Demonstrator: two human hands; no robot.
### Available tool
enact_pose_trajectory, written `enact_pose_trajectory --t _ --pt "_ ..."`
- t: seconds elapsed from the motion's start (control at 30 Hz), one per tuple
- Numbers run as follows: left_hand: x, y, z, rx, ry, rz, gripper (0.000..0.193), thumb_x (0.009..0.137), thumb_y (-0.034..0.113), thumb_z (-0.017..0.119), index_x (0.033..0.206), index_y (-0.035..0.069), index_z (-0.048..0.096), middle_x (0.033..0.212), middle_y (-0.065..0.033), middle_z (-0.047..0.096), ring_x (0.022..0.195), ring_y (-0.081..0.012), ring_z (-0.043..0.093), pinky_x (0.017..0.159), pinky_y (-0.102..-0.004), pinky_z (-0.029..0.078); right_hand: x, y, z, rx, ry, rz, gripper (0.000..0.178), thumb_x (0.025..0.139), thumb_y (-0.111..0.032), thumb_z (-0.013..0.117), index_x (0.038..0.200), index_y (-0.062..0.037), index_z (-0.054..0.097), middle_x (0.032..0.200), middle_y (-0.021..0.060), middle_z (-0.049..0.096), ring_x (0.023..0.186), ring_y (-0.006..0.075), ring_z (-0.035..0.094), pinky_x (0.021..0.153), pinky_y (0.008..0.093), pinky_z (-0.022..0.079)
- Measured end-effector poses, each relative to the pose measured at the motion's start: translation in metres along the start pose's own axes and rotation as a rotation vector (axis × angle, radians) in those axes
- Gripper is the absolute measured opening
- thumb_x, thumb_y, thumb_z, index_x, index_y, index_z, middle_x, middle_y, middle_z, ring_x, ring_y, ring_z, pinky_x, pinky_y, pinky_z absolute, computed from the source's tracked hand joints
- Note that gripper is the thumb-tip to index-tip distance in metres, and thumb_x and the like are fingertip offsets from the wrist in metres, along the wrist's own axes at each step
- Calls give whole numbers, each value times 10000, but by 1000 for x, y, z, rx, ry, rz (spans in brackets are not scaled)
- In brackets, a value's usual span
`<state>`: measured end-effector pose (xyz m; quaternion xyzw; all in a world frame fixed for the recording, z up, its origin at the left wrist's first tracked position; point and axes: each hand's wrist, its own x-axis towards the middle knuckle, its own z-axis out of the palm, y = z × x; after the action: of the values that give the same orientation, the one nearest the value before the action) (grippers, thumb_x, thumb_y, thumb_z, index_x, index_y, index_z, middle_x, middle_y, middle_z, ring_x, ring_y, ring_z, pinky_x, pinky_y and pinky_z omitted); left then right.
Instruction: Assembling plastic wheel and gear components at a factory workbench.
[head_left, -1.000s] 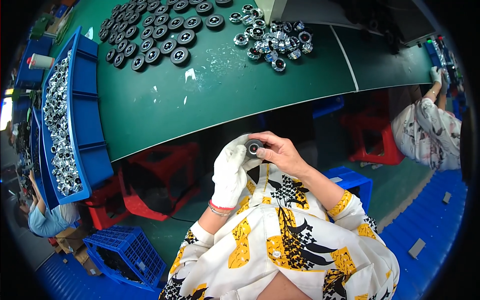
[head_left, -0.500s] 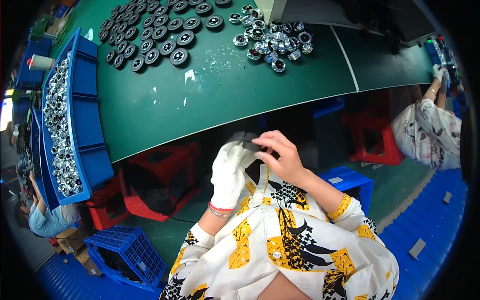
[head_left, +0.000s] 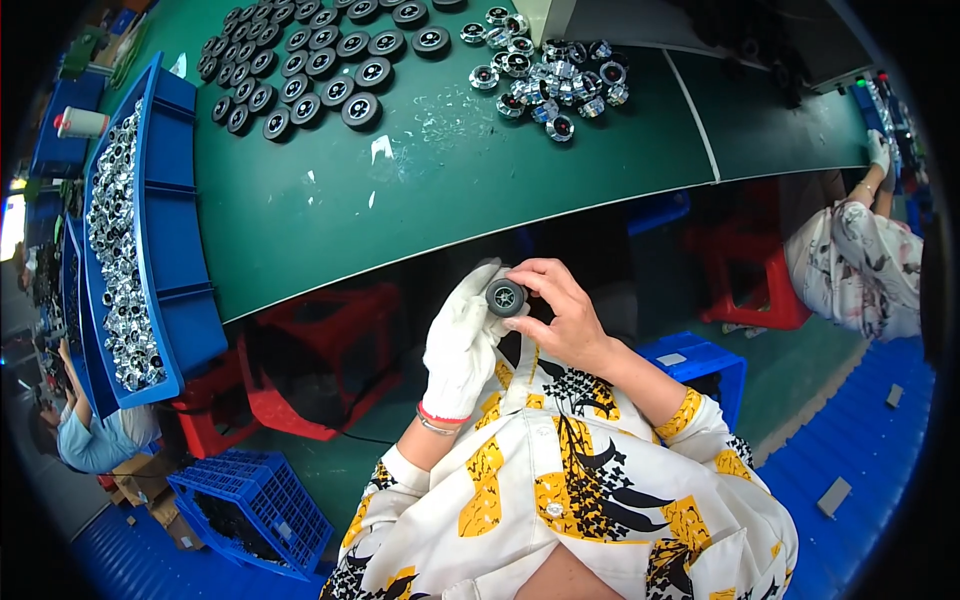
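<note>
Between my two hands, just off the table's front edge, is a small black toy wheel [head_left: 505, 297] with a spoked hub facing up. My left hand [head_left: 458, 335], in a white glove, is closed around its left side. The bare fingers and thumb of my right hand [head_left: 563, 312] pinch the wheel's right rim. Rows of similar black wheels [head_left: 361, 110] lie at the far left of the green table [head_left: 450, 180]. A loose pile of shiny chrome hubs [head_left: 560, 85] sits to the right of them.
A blue bin [head_left: 180, 250] full of chrome parts stands along the table's left end. Red stools [head_left: 310, 365] and a blue crate [head_left: 255, 510] are below. At the right, a co-worker's gloved hand [head_left: 878, 150] is at the table. A grey machine [head_left: 640, 25] stands at the back.
The wheel has turned from edge-on to show its hub face. My right fingers have shifted on its rim, while both hands stay in nearly the same place.
</note>
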<state>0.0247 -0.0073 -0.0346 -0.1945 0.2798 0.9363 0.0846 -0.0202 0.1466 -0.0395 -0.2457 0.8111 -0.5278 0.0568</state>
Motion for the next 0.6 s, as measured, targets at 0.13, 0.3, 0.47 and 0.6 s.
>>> enact_pose_trajectory --t 0.13,0.3,0.47,0.6 --pt "0 -1 0 83 67 -7 446 934 95 467 1335 -79 378 1263 -165 513 1034 -194 592 821 -277 515 0 0 0 -6 5 13 523 665 -82 775 1141 -28 565 1095 127 543 966 276 563 770 342 502" --pt "-5 4 4 366 153 93 437 927 96 493 1334 -46 416 1235 -128 555 990 -115 573 772 -214 483 10 -10 1 -203 33 -138 544 649 -120 781 1140 -23 567 1007 143 555 887 316 565 734 369 494" --pt "-13 21 9 210 162 174 425 947 96 482 1343 -38 404 1245 -142 548 1037 -165 588 873 -277 493 40 -42 -6 -217 -30 -213 517 626 -70 773 1099 -15 573 1007 148 568 888 320 580 751 370 500" --pt "-27 42 -1 186 165 276 420 954 93 469 1334 -69 390 1276 -198 508 1086 -255 583 934 -354 478 98 -75 2 -165 -29 -343 474 666 -49 735 1105 -9 561 1028 154 602 933 329 592 804 377 491"
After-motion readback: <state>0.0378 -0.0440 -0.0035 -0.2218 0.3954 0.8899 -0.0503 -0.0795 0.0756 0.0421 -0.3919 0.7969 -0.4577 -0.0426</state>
